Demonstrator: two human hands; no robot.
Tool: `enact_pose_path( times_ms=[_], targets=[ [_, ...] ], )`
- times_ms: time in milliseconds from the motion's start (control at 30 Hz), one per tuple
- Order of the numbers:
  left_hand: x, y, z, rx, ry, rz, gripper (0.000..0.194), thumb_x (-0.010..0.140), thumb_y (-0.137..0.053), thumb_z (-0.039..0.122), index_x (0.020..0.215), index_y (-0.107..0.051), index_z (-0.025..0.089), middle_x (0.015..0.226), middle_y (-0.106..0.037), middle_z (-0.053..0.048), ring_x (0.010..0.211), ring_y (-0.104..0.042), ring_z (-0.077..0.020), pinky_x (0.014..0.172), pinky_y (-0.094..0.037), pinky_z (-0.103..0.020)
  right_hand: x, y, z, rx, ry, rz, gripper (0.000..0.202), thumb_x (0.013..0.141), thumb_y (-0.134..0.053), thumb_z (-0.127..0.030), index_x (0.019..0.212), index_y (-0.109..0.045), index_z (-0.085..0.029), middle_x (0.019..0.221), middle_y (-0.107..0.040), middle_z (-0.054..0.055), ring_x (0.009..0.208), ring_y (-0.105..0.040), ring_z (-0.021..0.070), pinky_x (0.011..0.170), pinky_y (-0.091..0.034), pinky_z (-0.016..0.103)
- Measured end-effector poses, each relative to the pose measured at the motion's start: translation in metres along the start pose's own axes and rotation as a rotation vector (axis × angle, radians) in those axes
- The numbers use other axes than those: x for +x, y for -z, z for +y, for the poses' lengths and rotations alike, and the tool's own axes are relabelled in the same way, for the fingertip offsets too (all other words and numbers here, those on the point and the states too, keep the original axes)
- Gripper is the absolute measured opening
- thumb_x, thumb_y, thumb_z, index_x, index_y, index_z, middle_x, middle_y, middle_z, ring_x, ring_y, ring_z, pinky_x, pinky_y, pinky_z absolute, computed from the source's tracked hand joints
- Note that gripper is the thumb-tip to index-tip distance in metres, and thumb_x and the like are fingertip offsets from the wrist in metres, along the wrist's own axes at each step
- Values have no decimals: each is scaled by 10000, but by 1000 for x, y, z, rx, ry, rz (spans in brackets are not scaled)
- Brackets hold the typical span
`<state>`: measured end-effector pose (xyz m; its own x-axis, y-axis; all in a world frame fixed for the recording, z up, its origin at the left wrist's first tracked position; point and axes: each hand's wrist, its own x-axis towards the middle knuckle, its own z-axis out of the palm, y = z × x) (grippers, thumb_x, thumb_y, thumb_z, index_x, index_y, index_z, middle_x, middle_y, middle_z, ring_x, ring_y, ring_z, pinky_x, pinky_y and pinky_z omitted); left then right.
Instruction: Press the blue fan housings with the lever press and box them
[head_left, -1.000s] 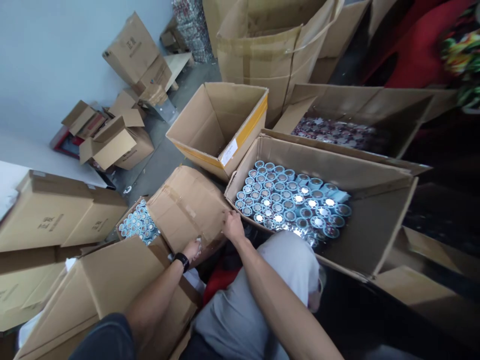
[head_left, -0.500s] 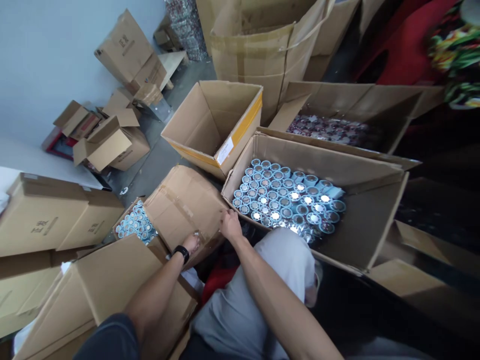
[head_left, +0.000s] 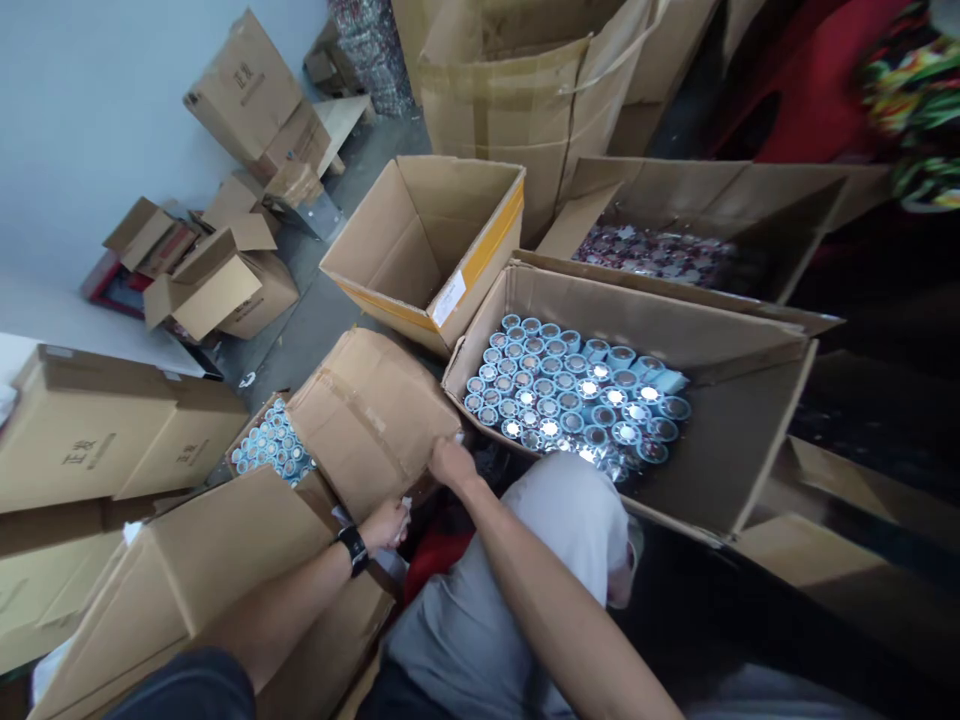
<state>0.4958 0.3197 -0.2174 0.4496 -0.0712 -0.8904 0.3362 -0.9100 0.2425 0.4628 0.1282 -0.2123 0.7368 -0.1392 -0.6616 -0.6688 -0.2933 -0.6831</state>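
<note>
A brown cardboard box (head_left: pixel 367 400) with tape across its top stands in front of me. My left hand (head_left: pixel 386 524), with a black watch at the wrist, is closed at the box's near edge around a small whitish thing too small to name. On the box's near right corner lies my right hand (head_left: pixel 453 463), fingers curled against the cardboard; what they hold, if anything, is hidden. To the right, a large open box (head_left: pixel 735 400) contains rows of light blue round rolls (head_left: pixel 547 385) with shiny ends. More blue rolls (head_left: pixel 274 443) show left of the taped box.
An open box with yellow tape (head_left: pixel 420 230) stands behind. Another box (head_left: pixel 675 190) at the back right holds shiny packets (head_left: pixel 652 255). Cartons (head_left: pixel 90 430) are stacked at left, and an open carton (head_left: pixel 217 540) is near my left arm. A person's patterned clothing shows top right.
My left hand has moved down and slightly right, off the box's top to its near edge. My right hand has shifted slightly left and down.
</note>
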Motion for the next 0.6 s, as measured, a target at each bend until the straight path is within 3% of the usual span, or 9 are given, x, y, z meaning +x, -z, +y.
enact_pose_path(
  times_ms=[100, 167, 233, 333, 467, 600],
  targets=[
    [-3, 2, 8, 99, -84, 72, 307, 995, -536, 426, 1045, -620, 135, 872, -631, -23, 679, -595, -112, 624, -538, -258, -15, -29, -12, 93, -85, -266, 344, 987, -548, -416, 1086, -629, -97, 992, -650, 62, 886, -643, 120, 824, -569, 299],
    [-2, -1, 16, 160, -148, 82, 313, 990, -544, 429, 1004, -628, 128, 844, -627, -17, 667, -591, -111, 618, -534, -253, -21, -44, -17, 161, -126, -370, 382, 1004, -505, -449, 1083, -624, -95, 906, -648, 42, 775, -635, 91, 733, -569, 253],
    [1, -5, 23, 216, -213, 63, 316, 986, -555, 424, 1012, -628, 118, 839, -630, -16, 672, -603, -116, 627, -542, -262, -22, -50, -17, 208, -153, -395, 398, 1011, -490, -454, 1138, -605, -95, 910, -645, 42, 751, -631, 85, 704, -567, 240],
    [6, -1, 30, 309, -316, 32, 285, 986, -562, 391, 1058, -627, 122, 898, -650, -31, 748, -636, -139, 700, -565, -305, -13, -41, -7, 212, -184, -347, 392, 1007, -503, -438, 1191, -584, -102, 978, -642, 57, 799, -636, 96, 729, -572, 253],
    [21, 35, 32, 472, -438, 122, 218, 964, -590, 323, 1095, -635, 155, 1164, -625, -92, 1080, -596, -216, 975, -499, -432, -5, -26, 8, 118, -200, -282, 365, 991, -540, -409, 1193, -588, -109, 1078, -628, 78, 926, -634, 128, 824, -569, 299],
    [38, 58, 19, 637, -490, 158, 303, 900, -670, 333, 1139, -615, 156, 1252, -581, -107, 1179, -537, -260, 1048, -425, -487, -11, -36, 8, -31, -207, -408, 318, 972, -580, -370, 1136, -615, -99, 1064, -637, 74, 948, -637, 135, 856, -567, 319]
  ],
)
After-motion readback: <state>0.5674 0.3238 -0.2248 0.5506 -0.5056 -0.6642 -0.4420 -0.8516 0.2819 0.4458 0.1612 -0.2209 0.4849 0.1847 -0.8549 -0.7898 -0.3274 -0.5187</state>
